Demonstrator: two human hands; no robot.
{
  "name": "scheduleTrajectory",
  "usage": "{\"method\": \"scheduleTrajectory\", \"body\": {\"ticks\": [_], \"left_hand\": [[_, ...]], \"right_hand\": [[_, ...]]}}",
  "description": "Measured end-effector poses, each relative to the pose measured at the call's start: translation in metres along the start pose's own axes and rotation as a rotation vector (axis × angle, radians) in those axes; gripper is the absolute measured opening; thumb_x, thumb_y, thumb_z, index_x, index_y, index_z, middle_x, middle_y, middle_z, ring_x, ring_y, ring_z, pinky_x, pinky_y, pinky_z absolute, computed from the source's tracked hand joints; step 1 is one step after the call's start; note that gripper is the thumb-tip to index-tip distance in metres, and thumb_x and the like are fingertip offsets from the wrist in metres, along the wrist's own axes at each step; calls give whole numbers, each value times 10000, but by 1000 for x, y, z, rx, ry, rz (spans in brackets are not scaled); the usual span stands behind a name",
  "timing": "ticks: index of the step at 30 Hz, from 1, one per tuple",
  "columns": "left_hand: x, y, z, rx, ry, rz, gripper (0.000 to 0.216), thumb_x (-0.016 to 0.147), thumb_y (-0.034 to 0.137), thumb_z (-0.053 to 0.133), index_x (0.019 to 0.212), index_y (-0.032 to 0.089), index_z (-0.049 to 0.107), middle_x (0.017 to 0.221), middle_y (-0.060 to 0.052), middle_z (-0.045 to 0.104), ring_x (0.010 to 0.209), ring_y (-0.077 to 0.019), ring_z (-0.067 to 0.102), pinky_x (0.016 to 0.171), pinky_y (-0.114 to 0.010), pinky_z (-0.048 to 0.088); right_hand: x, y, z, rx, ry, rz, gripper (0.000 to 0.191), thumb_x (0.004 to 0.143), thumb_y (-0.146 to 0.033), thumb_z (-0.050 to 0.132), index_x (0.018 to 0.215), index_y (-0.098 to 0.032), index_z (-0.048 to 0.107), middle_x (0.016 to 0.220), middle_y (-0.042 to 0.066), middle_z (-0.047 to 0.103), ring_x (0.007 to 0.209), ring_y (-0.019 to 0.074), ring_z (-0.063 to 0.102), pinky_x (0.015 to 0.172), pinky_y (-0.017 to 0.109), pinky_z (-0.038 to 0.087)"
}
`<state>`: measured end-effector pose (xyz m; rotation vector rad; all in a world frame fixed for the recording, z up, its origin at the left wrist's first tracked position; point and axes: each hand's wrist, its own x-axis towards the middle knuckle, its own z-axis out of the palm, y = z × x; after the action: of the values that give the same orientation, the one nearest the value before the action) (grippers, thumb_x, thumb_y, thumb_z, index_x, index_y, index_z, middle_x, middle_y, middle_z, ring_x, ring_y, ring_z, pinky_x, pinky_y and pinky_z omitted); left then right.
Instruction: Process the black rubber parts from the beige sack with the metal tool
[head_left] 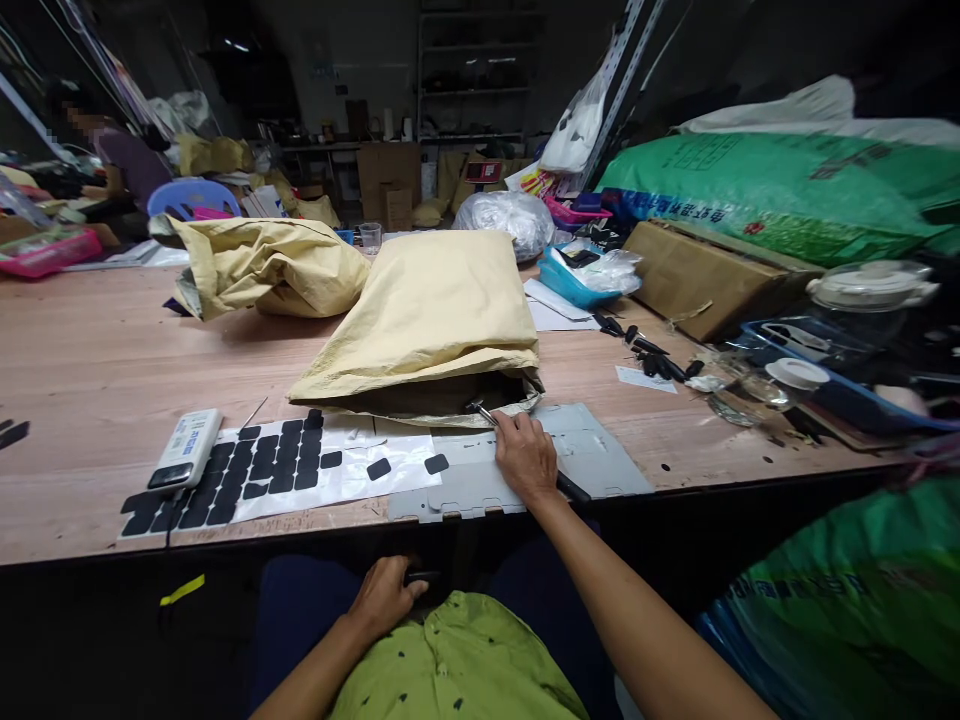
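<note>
My right hand (525,458) rests on a grey metal plate (600,462) at the table's front edge, fingers closed round a thin tool (484,411) with a metal tip and black handle. The tip points at the open mouth of a yellow sack (427,310). My left hand (384,596) is below the table edge, in my lap, closed on a small black part (422,577). Left of the plate lies a white backing sheet (352,470) with rows of black pads (255,470) and two loose pads (436,463).
A white remote-like device (186,448) lies on the sheet's left end. A second crumpled yellow sack (262,265) lies behind. Black parts (649,355), a cardboard box (709,275), blue trays (832,380) and green sacks (772,190) fill the right. Another person (120,160) sits far left.
</note>
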<state>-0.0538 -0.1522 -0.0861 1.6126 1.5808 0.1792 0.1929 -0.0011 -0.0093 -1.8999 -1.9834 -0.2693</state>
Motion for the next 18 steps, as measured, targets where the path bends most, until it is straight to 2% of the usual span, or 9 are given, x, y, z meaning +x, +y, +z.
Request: {"method": "scheduleTrajectory", "body": {"ticks": [3,5,8,10,11,12,14,16,18], "left_hand": [[5,-10,0,46,7,-92,373,796,270,626,1167,241,655,1159,-99,688,1154,-300,604,947,-379,455],[0,2,-12,78,-17,-77,439,747,254,671,1185,244,654,1137,-97,697,1115,-309,624,922,-387,469],[-9,49,-48,-16,-233,66,340,697,300,730,1019,192,722,910,-72,728,840,-263,681,734,-337,510],[-6,92,-78,-253,-450,202,287,783,389,678,978,184,724,833,-44,724,724,-198,671,640,-276,499],[1,114,-92,-332,-462,274,295,826,414,636,991,184,717,841,-39,722,691,-176,659,616,-263,494],[13,135,-105,-355,-365,341,284,839,414,624,964,177,717,836,-36,720,677,-163,647,608,-255,489],[48,171,-122,-296,-55,431,231,854,363,611,913,169,722,873,-46,727,759,-172,652,694,-270,500],[92,197,-128,-189,250,404,214,878,304,575,950,166,723,962,-77,733,881,-200,659,779,-297,496],[135,214,-126,-63,357,273,216,874,291,588,972,152,721,1004,-112,733,957,-230,660,827,-313,483]], "right_hand": [[0,0,1,-4,9,4,310,942,-243,458,1198,-260,632,935,62,577,833,190,431,688,314,270],[0,0,1,-6,15,2,310,938,-237,458,1190,-260,637,927,61,576,830,190,429,690,314,269],[-1,0,2,-10,13,-22,319,928,-213,451,1178,-254,645,913,65,573,830,193,428,694,313,266],[-1,0,2,-10,11,-52,327,925,-207,448,1181,-244,648,904,70,571,833,195,429,697,312,267],[-1,0,2,-6,10,-67,333,924,-205,448,1188,-239,648,901,71,571,835,196,431,698,310,269],[-1,0,2,-1,8,-80,339,921,-204,451,1196,-235,648,899,71,571,837,197,433,699,309,271],[-2,1,1,13,4,-98,346,912,-203,465,1203,-231,650,903,71,575,845,198,439,702,305,277],[-2,2,0,24,-3,-111,357,897,-198,480,1207,-229,653,915,73,579,857,201,444,707,306,285],[-2,3,-1,30,-11,-127,371,886,-191,485,1214,-224,655,922,77,582,870,206,448,717,310,295]]}}
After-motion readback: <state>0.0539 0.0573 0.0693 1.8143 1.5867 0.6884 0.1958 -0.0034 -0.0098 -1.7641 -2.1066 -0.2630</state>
